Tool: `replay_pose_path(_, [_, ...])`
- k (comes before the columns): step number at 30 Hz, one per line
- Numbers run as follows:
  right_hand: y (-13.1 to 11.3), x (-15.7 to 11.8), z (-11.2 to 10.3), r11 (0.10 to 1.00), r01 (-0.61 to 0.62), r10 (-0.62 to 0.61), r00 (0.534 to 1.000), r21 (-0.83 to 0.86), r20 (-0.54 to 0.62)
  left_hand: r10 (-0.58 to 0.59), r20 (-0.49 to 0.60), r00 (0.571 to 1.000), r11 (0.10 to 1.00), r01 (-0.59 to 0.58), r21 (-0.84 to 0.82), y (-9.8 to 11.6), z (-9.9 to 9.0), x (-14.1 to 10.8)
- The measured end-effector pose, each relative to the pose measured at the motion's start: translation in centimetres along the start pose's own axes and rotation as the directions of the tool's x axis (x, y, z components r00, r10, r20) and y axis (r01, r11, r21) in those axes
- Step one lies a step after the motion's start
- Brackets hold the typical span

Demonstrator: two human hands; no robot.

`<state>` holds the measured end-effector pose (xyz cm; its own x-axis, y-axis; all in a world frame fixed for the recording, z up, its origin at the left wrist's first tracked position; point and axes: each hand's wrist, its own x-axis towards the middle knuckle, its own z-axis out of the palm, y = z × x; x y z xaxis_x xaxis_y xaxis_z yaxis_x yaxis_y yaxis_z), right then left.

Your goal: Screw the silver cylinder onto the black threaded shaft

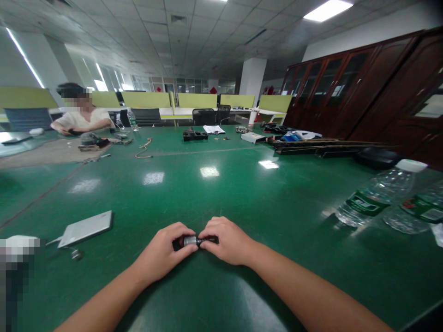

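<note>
The left hand (164,253) is closed on a small dark cylindrical piece with a silvery metallic band (190,240), thumb below and fingers curled above. The right hand (228,242) is pinched at the piece's narrow dark end, thumb and fingertips together. The piece lies roughly crosswise between the two grips, its silvery band showing beside the left thumb and its outer ends partly hidden by the fingers. Both hands are low over the glossy green tabletop (180,196); whether they rest on it I cannot tell.

To the left of the grip, well apart, lies a flat pale-grey rectangular device (86,228) with a white cable at its near end, and a small round metallic part (76,254) just beside it. Far to the right of the grip stand a clear plastic bottle with a green label and white cap (368,203) and, next to it, a second clear green-labelled bottle (424,207). Well beyond the grip are a black compartmented tray (195,135), a tan cord (144,148) and, to the right, long dark bars (304,146). Beyond to the left sits a person in a white top (100,119).
</note>
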<state>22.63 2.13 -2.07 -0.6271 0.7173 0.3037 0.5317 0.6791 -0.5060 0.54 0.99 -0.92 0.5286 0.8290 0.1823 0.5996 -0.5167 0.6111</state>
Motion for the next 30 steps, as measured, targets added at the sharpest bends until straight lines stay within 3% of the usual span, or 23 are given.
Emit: replay_pose_path(30, [0.20,0.12,0.16,0.999,0.027,-0.027,1.000,-0.018,0.006,-0.071,0.015,0.997,0.997,0.070,0.029,0.61,0.04,-0.04])
